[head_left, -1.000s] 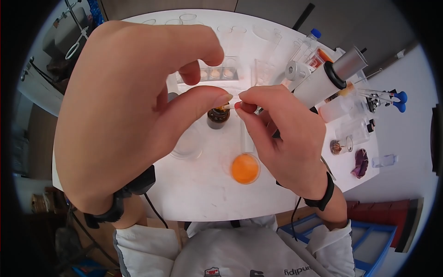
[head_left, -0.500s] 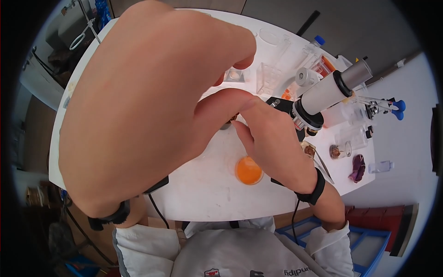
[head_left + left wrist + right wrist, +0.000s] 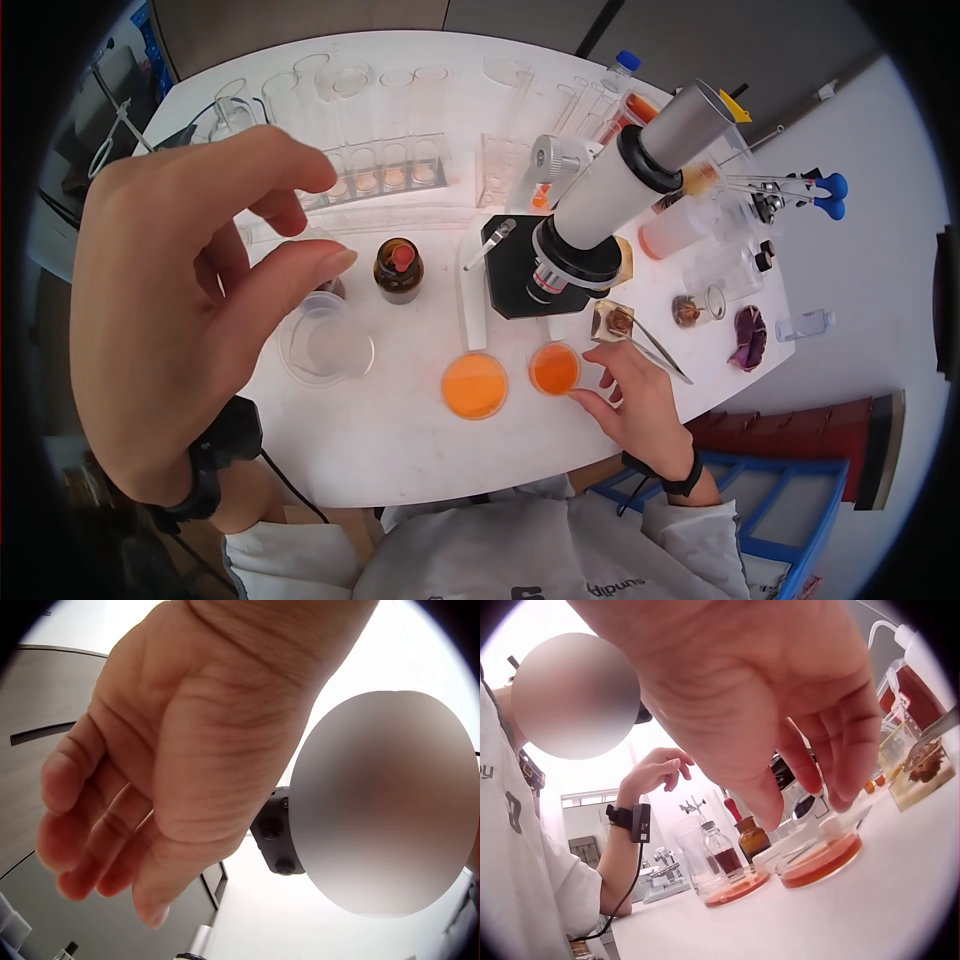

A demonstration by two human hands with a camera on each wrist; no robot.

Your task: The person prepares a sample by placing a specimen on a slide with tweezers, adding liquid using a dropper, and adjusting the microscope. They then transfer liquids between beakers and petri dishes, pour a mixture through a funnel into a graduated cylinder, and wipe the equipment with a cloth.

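My left hand (image 3: 190,290) is raised at the left of the head view, thumb and fingers bent loosely apart with nothing seen between them. Part of the table below is hidden behind it. To its right a brown glass bottle (image 3: 399,287) stands upright, a red dropper bulb (image 3: 402,257) at its mouth. My right hand (image 3: 637,400) is low over the table, thumb and forefinger spread at the right rim of a small orange petri dish (image 3: 554,370). In the right wrist view its fingertips hang just above that dish. Left of it lies a larger orange petri dish (image 3: 475,387).
A microscope (image 3: 590,205) stands behind the dishes with a pipette (image 3: 490,245) across its stage. A clear dish (image 3: 325,345) lies by the left hand. Glass beakers and a specimen rack (image 3: 395,178) stand at the back. Tweezers (image 3: 660,355) and purple leaf-like pieces (image 3: 748,338) lie right.
My right hand has left the brown bottle and come over to the small orange dish; the red bulb it pinched now sits at the bottle mouth. My left hand has drawn back left, uncovering the bottle.
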